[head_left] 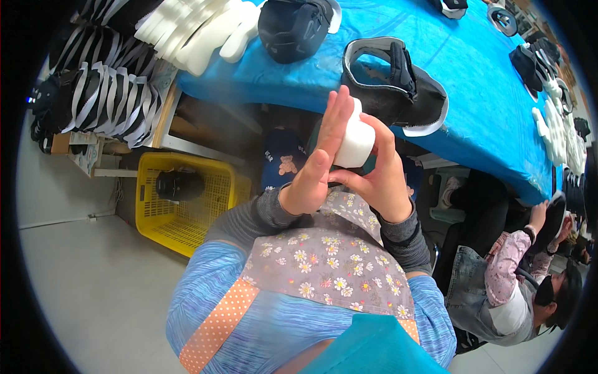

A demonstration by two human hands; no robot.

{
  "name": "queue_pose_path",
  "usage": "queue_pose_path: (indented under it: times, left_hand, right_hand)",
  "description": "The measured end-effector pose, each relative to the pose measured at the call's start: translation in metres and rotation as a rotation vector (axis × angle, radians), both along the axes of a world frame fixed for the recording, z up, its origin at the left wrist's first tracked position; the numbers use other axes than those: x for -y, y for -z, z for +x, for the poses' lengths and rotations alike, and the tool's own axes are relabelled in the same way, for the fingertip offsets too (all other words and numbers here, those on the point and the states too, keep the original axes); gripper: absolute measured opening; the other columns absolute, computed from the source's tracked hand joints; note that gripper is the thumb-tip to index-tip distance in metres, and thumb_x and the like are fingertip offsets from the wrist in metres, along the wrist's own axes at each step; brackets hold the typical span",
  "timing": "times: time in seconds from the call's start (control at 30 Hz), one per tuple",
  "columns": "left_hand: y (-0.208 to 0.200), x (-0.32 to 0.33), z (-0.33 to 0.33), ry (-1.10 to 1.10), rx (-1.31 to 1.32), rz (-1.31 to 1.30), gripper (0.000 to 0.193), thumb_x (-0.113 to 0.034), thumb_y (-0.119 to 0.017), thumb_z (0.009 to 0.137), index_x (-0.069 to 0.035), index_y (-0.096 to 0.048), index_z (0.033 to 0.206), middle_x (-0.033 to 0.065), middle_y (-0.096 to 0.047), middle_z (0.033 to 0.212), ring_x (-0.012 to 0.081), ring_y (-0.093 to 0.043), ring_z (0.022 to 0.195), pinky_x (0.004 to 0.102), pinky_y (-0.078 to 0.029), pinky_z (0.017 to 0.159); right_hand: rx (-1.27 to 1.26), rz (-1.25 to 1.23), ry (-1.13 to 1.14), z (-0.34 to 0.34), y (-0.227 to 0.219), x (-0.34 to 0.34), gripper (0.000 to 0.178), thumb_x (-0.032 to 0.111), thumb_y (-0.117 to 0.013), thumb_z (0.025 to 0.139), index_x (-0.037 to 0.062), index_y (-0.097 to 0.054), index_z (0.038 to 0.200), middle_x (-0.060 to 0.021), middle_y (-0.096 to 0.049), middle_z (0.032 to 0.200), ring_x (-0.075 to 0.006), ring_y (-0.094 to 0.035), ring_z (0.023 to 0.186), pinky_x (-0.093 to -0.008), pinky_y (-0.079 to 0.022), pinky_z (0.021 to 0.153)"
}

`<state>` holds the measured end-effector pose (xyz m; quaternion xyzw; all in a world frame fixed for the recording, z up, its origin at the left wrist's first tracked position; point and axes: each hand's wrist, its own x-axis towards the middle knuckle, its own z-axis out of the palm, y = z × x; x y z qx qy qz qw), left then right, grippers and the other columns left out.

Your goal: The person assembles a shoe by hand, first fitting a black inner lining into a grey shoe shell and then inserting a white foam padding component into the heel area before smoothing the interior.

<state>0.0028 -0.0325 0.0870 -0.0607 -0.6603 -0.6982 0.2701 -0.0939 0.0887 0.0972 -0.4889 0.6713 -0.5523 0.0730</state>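
A white sole (356,142), seen almost end-on, stands upright between my hands in front of my apron. My right hand (387,169) grips it, fingers along its right side and thumb bent underneath. On the other side my left hand (322,153) is held flat with straight fingers, its palm facing the sole; whether it touches cannot be made out. Just beyond my hands, at the table edge, lies a black shoe upper (398,87) with a pale lining and a strap, its opening facing up. The sole's far end is hidden behind my fingers.
A blue-covered table (268,81) runs across the front. White soles (193,31) and a black shoe upper (293,30) lie at its left. Stacked black uppers (112,103) fill a left shelf. A yellow basket (146,206) holds a black item. A co-worker (504,280) sits at right.
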Motion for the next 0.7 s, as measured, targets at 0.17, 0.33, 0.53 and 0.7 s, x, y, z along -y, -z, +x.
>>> queue_pose_path:
  times: [0.17, 0.33, 0.53, 0.7]
  left_hand:
    - [-0.004, 0.001, -0.005, 0.082, 0.008, -0.114, 0.073, -0.052, -0.014, 0.103, -0.006, -0.021, 0.159, 0.012, -0.008, 0.168, 0.0288, 0.002, 0.155, 0.0481, 0.012, 0.119]
    - [0.013, 0.007, -0.017, 0.263, -0.123, 0.153, 0.063, -0.037, -0.031, 0.103, -0.001, -0.025, 0.156, 0.0145, -0.017, 0.166, 0.0298, -0.012, 0.154, 0.0456, 0.004, 0.122]
    - [0.04, 0.057, -0.097, -0.543, 0.031, 0.028, 0.07, -0.02, -0.065, 0.092, 0.005, -0.03, 0.148, 0.0221, -0.038, 0.15, 0.0313, -0.033, 0.142, 0.0406, -0.022, 0.119]
    - [0.065, 0.059, -0.139, -0.318, -0.007, 0.222, 0.06, -0.022, -0.063, 0.094, 0.003, -0.038, 0.143, 0.0168, -0.05, 0.136, 0.0236, -0.046, 0.128, 0.0357, -0.035, 0.11]
  right_hand:
    - [-0.058, -0.002, 0.096, -0.006, 0.015, -0.006, 0.093, 0.03, -0.094, 0.065, 0.008, -0.039, 0.136, -0.0194, -0.065, 0.112, -0.0346, -0.07, 0.097, -0.0384, -0.057, 0.078]
    - [-0.066, -0.046, 0.267, -0.013, 0.016, -0.018, 0.074, 0.016, -0.082, 0.076, 0.0034, -0.04, 0.136, -0.0213, -0.063, 0.115, -0.0315, -0.069, 0.102, -0.0381, -0.055, 0.084]
    - [-0.003, -0.341, 0.391, -0.059, -0.034, -0.023, 0.044, 0.001, -0.07, 0.084, -0.0017, -0.05, 0.123, -0.0101, -0.062, 0.107, -0.0159, -0.061, 0.095, -0.0306, -0.052, 0.08]
    - [-0.115, -0.012, -0.089, -0.113, -0.063, 0.041, 0.036, 0.009, -0.075, 0.085, 0.002, -0.056, 0.114, -0.0079, -0.066, 0.095, -0.0127, -0.061, 0.087, -0.0286, -0.051, 0.074]
